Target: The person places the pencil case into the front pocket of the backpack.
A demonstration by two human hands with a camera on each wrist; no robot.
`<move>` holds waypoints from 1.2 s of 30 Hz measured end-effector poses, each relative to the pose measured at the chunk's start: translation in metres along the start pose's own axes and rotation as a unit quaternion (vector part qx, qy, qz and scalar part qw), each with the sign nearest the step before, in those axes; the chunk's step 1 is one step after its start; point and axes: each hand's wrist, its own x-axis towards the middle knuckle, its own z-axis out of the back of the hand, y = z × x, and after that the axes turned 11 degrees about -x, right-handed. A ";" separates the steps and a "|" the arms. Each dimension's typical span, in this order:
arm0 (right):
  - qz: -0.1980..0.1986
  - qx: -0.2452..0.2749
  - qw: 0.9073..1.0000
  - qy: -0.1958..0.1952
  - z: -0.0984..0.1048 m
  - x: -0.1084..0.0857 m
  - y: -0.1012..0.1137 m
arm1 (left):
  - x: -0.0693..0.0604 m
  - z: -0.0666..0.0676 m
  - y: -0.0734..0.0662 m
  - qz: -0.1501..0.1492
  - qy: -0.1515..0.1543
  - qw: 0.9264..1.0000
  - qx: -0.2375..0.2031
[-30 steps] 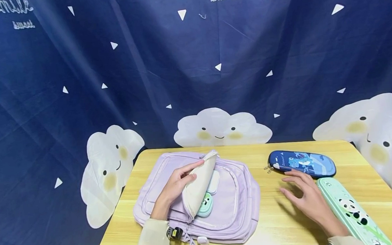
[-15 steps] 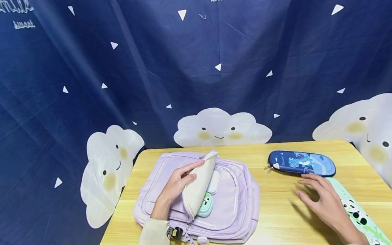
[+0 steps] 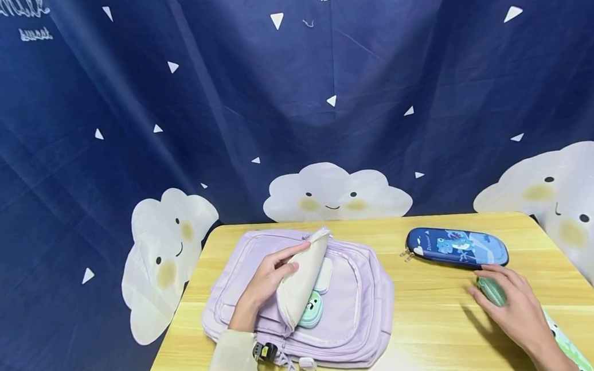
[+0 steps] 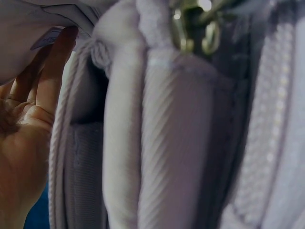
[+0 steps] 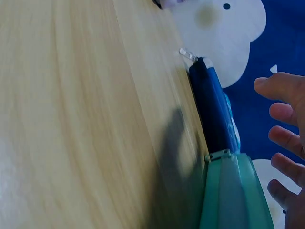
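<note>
On the near right, the right hand [image 3: 518, 306] hovers with loosely spread fingers over a green pencil case [image 3: 492, 291], probably light, firm and best taken across its narrow sides, while the left hand [image 3: 264, 281] grasps the soft flap [image 3: 298, 299] of a lilac backpack [image 3: 373, 286] on the left.

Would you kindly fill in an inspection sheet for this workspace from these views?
Surface: wood-grain table, bright near the front edge.
Job's things: purple backpack, lying down, pocket flap raised; small green case and small white case partly behind it; green pencil case and blue dinosaur pencil case beyond the backpack's right side.
Clutter: pale fob by the backpack's near edge; attachment unclear.
Hands: left hand holds the pocket flap; right hand, fingers spread, is at the green pencil case, contact unclear.
Cables: nothing seen.
Surroundings: dark blue curtain with smiling clouds behind the table.
</note>
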 end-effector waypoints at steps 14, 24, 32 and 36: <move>-0.056 -0.042 0.996 0.060 0.017 -0.011 -0.022 | 0.002 0.000 0.000 0.008 -0.003 1.000 0.004; -0.058 -0.078 0.990 0.098 0.022 -0.016 -0.038 | 0.002 0.000 -0.002 0.006 -0.003 1.000 0.005; -0.085 -0.106 0.980 0.143 0.026 -0.016 -0.042 | 0.001 0.001 0.000 0.004 -0.003 1.000 0.001; -0.103 -0.121 0.971 0.179 0.029 -0.015 -0.045 | 0.001 0.001 0.001 0.003 -0.001 1.000 -0.003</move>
